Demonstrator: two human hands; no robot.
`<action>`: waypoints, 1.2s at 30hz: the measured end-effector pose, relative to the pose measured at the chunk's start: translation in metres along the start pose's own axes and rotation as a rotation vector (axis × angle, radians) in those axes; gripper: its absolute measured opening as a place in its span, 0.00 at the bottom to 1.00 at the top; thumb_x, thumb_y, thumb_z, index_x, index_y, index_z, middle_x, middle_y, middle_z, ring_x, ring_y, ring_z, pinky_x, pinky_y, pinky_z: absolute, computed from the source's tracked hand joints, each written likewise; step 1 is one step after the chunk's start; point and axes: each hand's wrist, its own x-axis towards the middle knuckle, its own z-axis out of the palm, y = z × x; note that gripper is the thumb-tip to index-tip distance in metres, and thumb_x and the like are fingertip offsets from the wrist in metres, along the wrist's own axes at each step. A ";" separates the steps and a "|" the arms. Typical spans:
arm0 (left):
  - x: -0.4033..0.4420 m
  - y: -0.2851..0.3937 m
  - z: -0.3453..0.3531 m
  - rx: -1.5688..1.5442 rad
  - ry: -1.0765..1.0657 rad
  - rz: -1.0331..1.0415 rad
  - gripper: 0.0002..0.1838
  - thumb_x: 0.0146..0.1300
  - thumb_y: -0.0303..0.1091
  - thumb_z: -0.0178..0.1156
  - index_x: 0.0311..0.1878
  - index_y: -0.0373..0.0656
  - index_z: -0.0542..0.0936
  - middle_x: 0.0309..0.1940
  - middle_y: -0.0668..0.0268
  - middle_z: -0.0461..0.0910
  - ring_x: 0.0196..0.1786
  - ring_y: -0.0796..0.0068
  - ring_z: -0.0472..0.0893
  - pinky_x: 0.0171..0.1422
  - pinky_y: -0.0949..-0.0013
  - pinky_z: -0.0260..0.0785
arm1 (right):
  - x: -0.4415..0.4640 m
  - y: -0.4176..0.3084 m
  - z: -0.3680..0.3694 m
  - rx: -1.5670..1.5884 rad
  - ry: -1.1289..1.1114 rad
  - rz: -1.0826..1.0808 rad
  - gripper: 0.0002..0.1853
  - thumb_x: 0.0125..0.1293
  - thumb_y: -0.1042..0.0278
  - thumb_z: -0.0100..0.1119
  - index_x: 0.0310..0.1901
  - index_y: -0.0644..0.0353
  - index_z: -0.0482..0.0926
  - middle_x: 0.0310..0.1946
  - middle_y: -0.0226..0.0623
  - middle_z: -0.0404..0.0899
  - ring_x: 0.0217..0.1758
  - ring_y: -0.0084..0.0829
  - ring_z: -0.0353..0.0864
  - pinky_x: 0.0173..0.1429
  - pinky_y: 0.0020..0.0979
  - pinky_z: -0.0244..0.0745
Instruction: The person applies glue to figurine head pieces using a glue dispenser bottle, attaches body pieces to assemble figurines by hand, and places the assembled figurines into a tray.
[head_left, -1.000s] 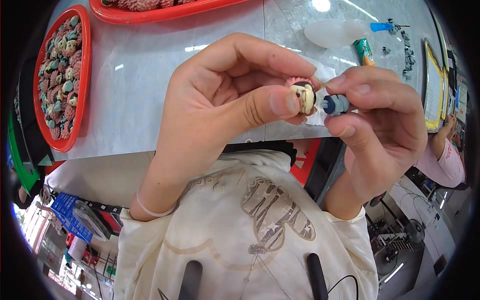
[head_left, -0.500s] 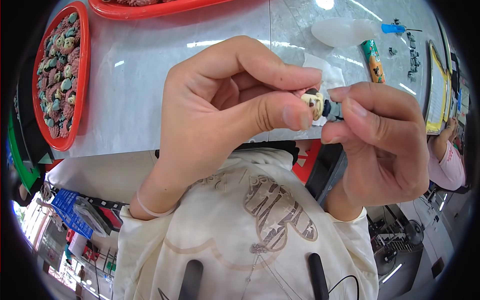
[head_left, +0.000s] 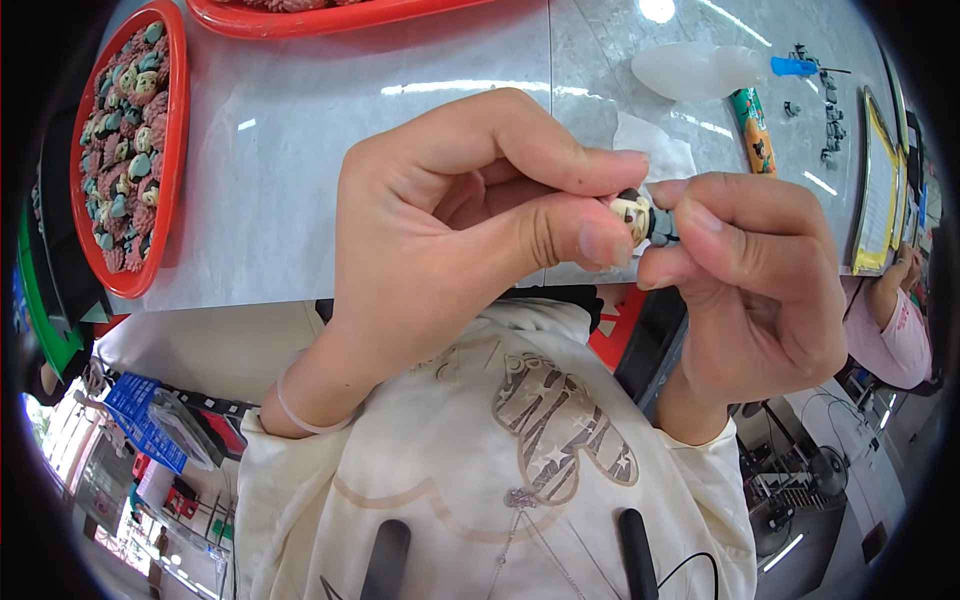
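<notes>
Between thumb and forefinger, my left hand (head_left: pixel 440 230) pinches a small figurine head (head_left: pixel 631 214) with a cream face and dark top; its back part is hidden by the fingers. My right hand (head_left: pixel 765 275) has its fingertips closed on a small grey figurine body (head_left: pixel 662 228) with a dark collar. Head and body meet in the gap between my hands, held sideways above the table's front edge. Whether the two are joined, I cannot tell.
On the grey table (head_left: pixel 270 180) a red tray (head_left: pixel 176 150) holds many figurine heads; another red tray (head_left: pixel 340 22) stands behind. Right are a squeeze bottle (head_left: pixel 695 70) with blue needle tip, a printed tube (head_left: pixel 755 130), white tissue (head_left: pixel 655 145) and grey bodies (head_left: pixel 832 130). Another person (head_left: pixel 890 330) sits far right.
Both hands keep their hold, and my right hand has shifted slightly left. Less of the head's pink part shows now. The whole view has shifted slightly.
</notes>
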 end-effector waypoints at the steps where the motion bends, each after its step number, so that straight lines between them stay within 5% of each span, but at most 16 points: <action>1: 0.000 0.000 0.000 0.002 0.000 0.001 0.14 0.44 0.30 0.62 0.34 0.33 0.73 0.27 0.60 0.72 0.33 0.71 0.76 0.34 0.78 0.70 | 0.000 -0.001 0.000 0.002 0.001 -0.002 0.08 0.43 0.83 0.59 0.27 0.71 0.71 0.27 0.49 0.72 0.26 0.30 0.76 0.25 0.17 0.71; 7: 0.002 0.005 0.004 -0.042 0.053 -0.018 0.13 0.46 0.25 0.61 0.36 0.32 0.73 0.30 0.60 0.73 0.33 0.75 0.75 0.34 0.78 0.69 | 0.004 0.000 0.003 0.011 0.037 -0.006 0.08 0.45 0.79 0.60 0.28 0.69 0.72 0.25 0.46 0.72 0.26 0.30 0.74 0.28 0.21 0.69; 9: 0.003 0.012 0.004 -0.321 -0.088 -0.224 0.14 0.46 0.23 0.59 0.38 0.32 0.71 0.33 0.60 0.73 0.35 0.76 0.74 0.37 0.78 0.67 | 0.008 -0.006 0.003 -0.272 -0.080 -0.078 0.10 0.50 0.68 0.58 0.29 0.66 0.73 0.29 0.44 0.71 0.30 0.30 0.71 0.32 0.23 0.65; 13: -0.001 0.023 -0.006 -0.193 -0.048 -0.102 0.16 0.45 0.22 0.60 0.40 0.32 0.70 0.36 0.58 0.72 0.36 0.75 0.73 0.40 0.76 0.66 | 0.006 -0.011 0.006 -0.287 0.007 -0.072 0.12 0.53 0.59 0.55 0.28 0.60 0.76 0.30 0.39 0.70 0.32 0.28 0.68 0.32 0.24 0.63; 15: -0.003 0.041 -0.024 0.167 0.022 0.144 0.15 0.46 0.20 0.56 0.39 0.32 0.69 0.38 0.56 0.72 0.37 0.74 0.72 0.40 0.76 0.65 | 0.003 -0.008 0.001 -0.274 0.103 -0.098 0.19 0.56 0.51 0.48 0.31 0.61 0.75 0.32 0.40 0.68 0.34 0.30 0.67 0.36 0.26 0.63; 17: -0.001 0.070 -0.054 0.665 0.105 0.464 0.14 0.47 0.21 0.52 0.40 0.31 0.69 0.39 0.52 0.72 0.36 0.72 0.72 0.41 0.75 0.64 | -0.002 -0.003 -0.012 -0.257 0.099 -0.093 0.19 0.58 0.53 0.45 0.34 0.64 0.73 0.33 0.42 0.67 0.35 0.31 0.66 0.36 0.27 0.60; 20: -0.007 0.110 -0.066 1.321 0.665 0.338 0.14 0.49 0.20 0.50 0.42 0.40 0.74 0.37 0.65 0.73 0.37 0.82 0.72 0.39 0.80 0.64 | -0.005 0.005 -0.026 -0.223 0.132 -0.060 0.19 0.60 0.55 0.42 0.37 0.67 0.71 0.35 0.44 0.66 0.35 0.31 0.63 0.36 0.27 0.57; 24: 0.018 0.109 -0.077 1.523 0.461 0.555 0.10 0.51 0.26 0.50 0.38 0.40 0.74 0.36 0.64 0.73 0.35 0.73 0.74 0.39 0.74 0.65 | -0.002 0.006 -0.022 -0.194 0.223 0.006 0.17 0.57 0.57 0.47 0.32 0.67 0.72 0.28 0.42 0.69 0.31 0.31 0.67 0.35 0.26 0.61; 27: 0.039 0.091 -0.062 1.886 0.350 0.440 0.08 0.49 0.29 0.53 0.34 0.40 0.74 0.31 0.62 0.73 0.34 0.65 0.72 0.41 0.70 0.63 | -0.003 0.005 -0.026 -0.180 0.176 0.029 0.15 0.58 0.61 0.47 0.33 0.68 0.72 0.28 0.41 0.69 0.31 0.29 0.65 0.35 0.24 0.59; 32: 0.049 0.090 -0.060 1.812 0.320 0.339 0.07 0.48 0.28 0.53 0.32 0.38 0.72 0.28 0.61 0.72 0.30 0.64 0.71 0.37 0.71 0.63 | -0.008 0.011 -0.041 -0.156 0.197 0.076 0.13 0.59 0.65 0.45 0.34 0.69 0.71 0.28 0.38 0.69 0.32 0.27 0.63 0.34 0.23 0.56; 34: 0.045 0.088 -0.063 1.594 0.334 0.535 0.05 0.49 0.27 0.53 0.30 0.36 0.72 0.29 0.63 0.74 0.29 0.71 0.72 0.36 0.74 0.64 | -0.007 0.014 -0.045 -0.115 0.266 0.138 0.11 0.58 0.68 0.45 0.36 0.69 0.71 0.30 0.38 0.70 0.34 0.26 0.65 0.37 0.23 0.59; 35: 0.042 0.088 -0.059 1.595 0.324 0.530 0.05 0.49 0.27 0.53 0.30 0.36 0.72 0.29 0.63 0.74 0.29 0.71 0.72 0.36 0.74 0.64 | -0.004 0.014 -0.042 -0.115 0.270 0.146 0.11 0.58 0.68 0.45 0.36 0.69 0.71 0.30 0.38 0.70 0.34 0.26 0.65 0.37 0.23 0.59; 36: 0.036 0.088 -0.052 1.277 0.281 0.443 0.06 0.50 0.27 0.54 0.31 0.35 0.72 0.30 0.63 0.74 0.30 0.74 0.72 0.36 0.75 0.64 | 0.003 0.014 -0.035 -0.114 0.332 0.191 0.10 0.56 0.70 0.48 0.36 0.69 0.71 0.30 0.39 0.71 0.34 0.27 0.66 0.38 0.23 0.60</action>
